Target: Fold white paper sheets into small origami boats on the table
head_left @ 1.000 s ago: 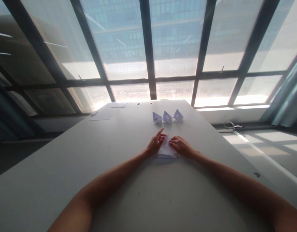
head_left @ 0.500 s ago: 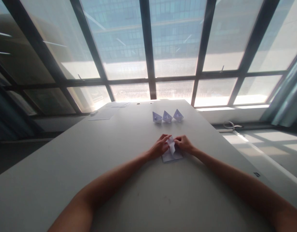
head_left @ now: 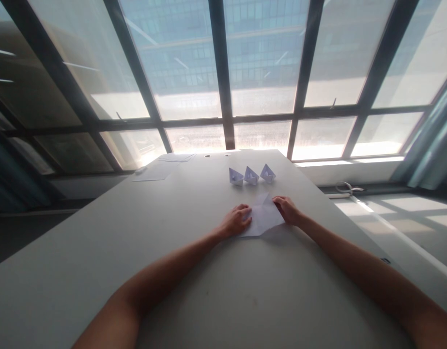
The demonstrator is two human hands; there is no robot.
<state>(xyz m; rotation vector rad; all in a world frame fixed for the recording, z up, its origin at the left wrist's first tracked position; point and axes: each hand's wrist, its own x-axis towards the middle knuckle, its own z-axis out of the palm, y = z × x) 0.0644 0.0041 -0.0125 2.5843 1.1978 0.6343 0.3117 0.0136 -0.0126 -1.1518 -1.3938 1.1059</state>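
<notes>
- A tall window with dark frames fills the upper part of the view, and a pale curtain hangs at its right edge.
- One grey desk runs from the bottom of the view to the window sill.
- Two bare arms stretch forward over the desk and draw together towards its middle. The left arm comes in from the lower left and the right arm from the lower right. Both are almost straight and lie low over the surface.
- Two flat loose sheets lie at the far left end of the desk, near the sill and well apart from the hands.
- One pale paper sheet sits between the hands at mid-desk. It shows as a kite-like outline, with one corner pointing away from the person. Its right side is lifted slightly, and a shadow lies beneath it.
- The left hand is palm down with the fingers curled. Its fingertips meet the left edge of the paper sheet, but I cannot tell whether they pinch it or only press on it.
- The right hand is closed around the right corner of the paper sheet, with the fingers bent inward and the wrist low.
- Three folded paper boats stand upright in a row just beyond the paper sheet. They stand close together, and none of them touches either hand.
</notes>
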